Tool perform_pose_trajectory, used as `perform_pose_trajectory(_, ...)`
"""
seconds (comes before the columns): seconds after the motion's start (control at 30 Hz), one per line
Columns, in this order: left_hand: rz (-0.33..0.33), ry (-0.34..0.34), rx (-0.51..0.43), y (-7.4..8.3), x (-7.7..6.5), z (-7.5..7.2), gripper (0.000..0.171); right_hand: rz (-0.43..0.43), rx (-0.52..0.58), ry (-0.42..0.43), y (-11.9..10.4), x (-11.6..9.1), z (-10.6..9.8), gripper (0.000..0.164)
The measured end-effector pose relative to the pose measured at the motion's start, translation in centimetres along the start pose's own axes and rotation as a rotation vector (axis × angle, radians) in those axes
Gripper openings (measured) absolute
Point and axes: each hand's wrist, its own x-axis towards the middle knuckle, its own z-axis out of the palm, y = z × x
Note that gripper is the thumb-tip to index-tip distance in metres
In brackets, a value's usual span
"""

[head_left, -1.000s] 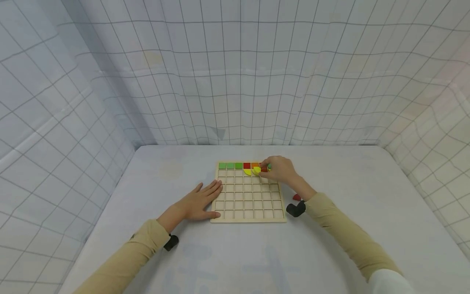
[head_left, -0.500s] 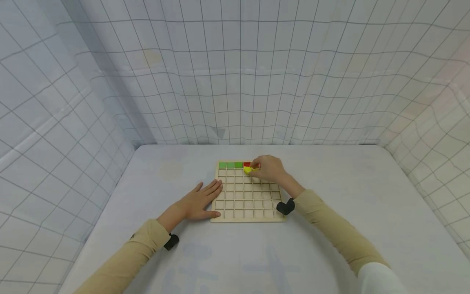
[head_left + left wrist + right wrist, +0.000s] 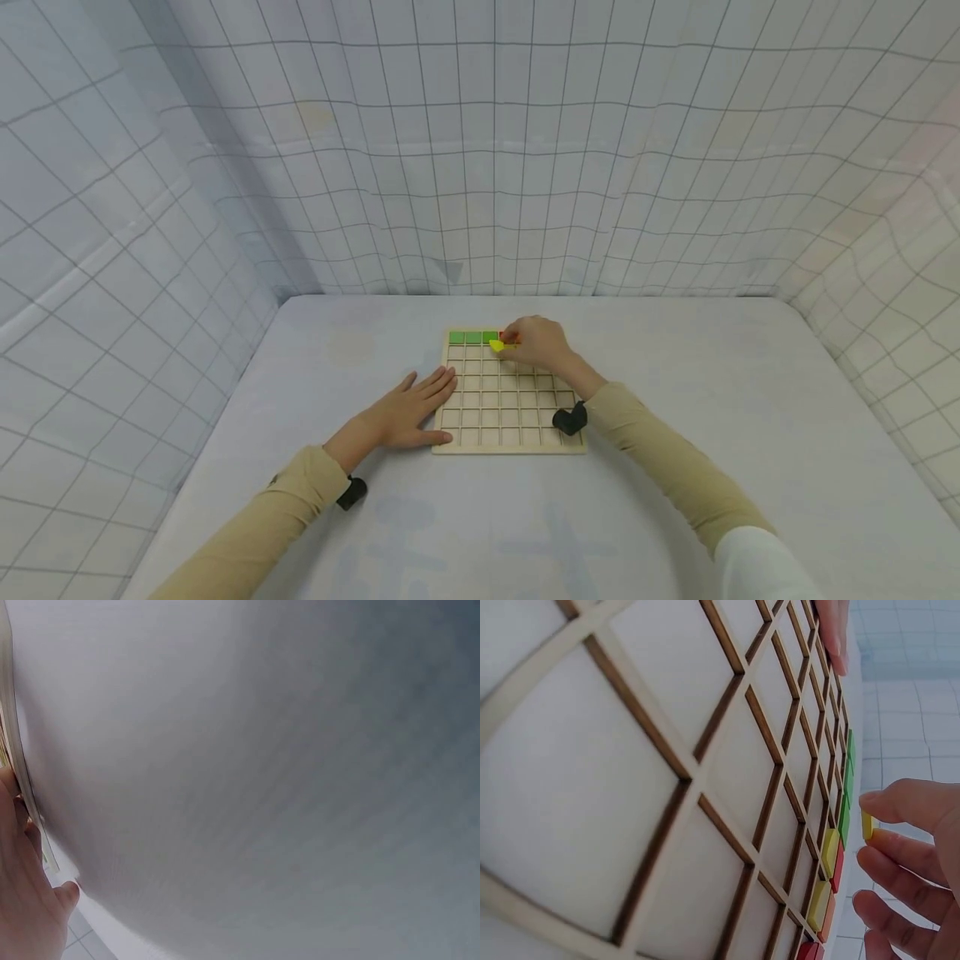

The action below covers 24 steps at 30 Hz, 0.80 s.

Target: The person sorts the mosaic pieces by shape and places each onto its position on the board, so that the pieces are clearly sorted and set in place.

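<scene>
My left hand [image 3: 408, 412] lies flat with fingers spread, its fingertips and thumb on the left edge of a square wooden grid board [image 3: 487, 419]. Between thumb and index finger my right hand [image 3: 538, 343] pinches a small yellow piece [image 3: 867, 824]. That hand hovers over the board's far rows, left of centre. Green pieces [image 3: 472, 337] fill cells at the far left. In the right wrist view, yellow pieces [image 3: 829, 851] sit beside a red piece [image 3: 838, 868] and an orange piece [image 3: 826, 921]. The hand hides part of the far row in the head view.
The board lies on a white-covered table [image 3: 360, 333]. White curtains [image 3: 495, 167] with a dark grid pattern hang behind and at both sides. A black wrist camera [image 3: 570, 418] on the right arm hangs over the board's near right corner.
My right hand has moved left along the far rows, carrying the yellow piece. A red piece on the table right of the board no longer shows. The left hand has stayed put.
</scene>
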Motion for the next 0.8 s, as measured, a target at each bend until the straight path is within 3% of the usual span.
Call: perform_pose_trajectory(0.8, 0.001, -0.003, 0.013, -0.1, 0.2, 0.1, 0.090, 0.044, -0.046, -0.052, -0.5, 1.1, 1.4, 0.029)
